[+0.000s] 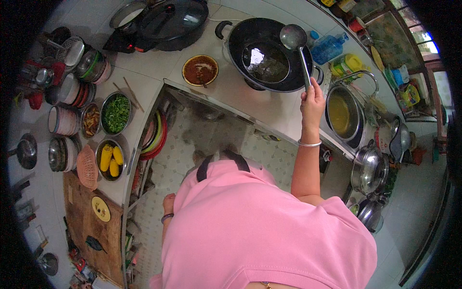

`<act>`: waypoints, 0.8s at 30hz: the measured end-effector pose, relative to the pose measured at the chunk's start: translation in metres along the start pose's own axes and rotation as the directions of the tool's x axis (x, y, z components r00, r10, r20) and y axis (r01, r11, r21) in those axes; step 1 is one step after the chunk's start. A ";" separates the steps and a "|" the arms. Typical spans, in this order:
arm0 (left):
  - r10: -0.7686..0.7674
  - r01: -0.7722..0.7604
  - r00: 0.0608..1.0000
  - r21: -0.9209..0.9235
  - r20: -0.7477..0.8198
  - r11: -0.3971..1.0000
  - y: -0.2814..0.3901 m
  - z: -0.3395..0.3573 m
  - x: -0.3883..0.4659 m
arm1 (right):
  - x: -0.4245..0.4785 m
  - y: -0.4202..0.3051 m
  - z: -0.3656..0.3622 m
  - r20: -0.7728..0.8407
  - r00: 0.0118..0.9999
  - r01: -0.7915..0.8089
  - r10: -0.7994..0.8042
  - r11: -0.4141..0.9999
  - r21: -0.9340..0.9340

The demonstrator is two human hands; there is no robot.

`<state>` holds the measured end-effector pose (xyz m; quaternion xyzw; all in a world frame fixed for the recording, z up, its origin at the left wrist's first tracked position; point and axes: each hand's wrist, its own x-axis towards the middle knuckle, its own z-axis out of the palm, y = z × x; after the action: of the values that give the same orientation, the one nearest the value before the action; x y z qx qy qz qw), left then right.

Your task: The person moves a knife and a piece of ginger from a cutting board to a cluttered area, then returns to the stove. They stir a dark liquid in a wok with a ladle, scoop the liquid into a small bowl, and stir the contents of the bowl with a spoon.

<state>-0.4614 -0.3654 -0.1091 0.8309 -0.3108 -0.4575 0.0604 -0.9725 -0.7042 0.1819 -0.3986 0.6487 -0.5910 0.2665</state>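
Observation:
My right hand point(313, 101) grips the handle of a metal ladle point(293, 37). The ladle's bowl is over the far right rim of a black two-handled wok point(238, 47), in which a pool of dark, shiny liquid point(269, 65) lies. To the wok's left, a bowl of red-brown sauce point(200, 70) stands on the counter with a utensil in it. My left hand point(168, 203) hangs low beside my pink shirt, away from the counter; its fingers are partly hidden.
Left counter: a bowl of chopped greens point(115, 113), corn cobs point(112, 162) in a metal bowl, chopsticks point(133, 94), a wooden board point(90, 231). Right: a pot of yellowish liquid point(341, 113) under a faucet point(371, 77). A large dark lidded pan point(173, 21) stands at the back left.

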 end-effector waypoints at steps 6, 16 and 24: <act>0.061 -0.061 0.995 0.009 -0.075 0.998 -0.037 0.013 0.016 | 0.002 -0.001 0.003 0.022 0.999 0.027 -0.026 0.999 -0.019; 0.089 -0.088 0.995 0.027 -0.050 0.996 -0.035 0.015 0.012 | 0.000 -0.006 0.001 0.019 1.000 -0.017 0.017 1.000 0.000; 0.030 -0.029 0.999 -0.029 0.028 0.999 -0.024 0.009 0.009 | 0.000 -0.005 -0.001 0.017 1.000 0.003 -0.003 0.999 0.037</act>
<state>-0.4544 -0.3497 -0.1297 0.8186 -0.3172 -0.4729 0.0748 -0.9719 -0.7035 0.1870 -0.3996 0.6349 -0.5997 0.2784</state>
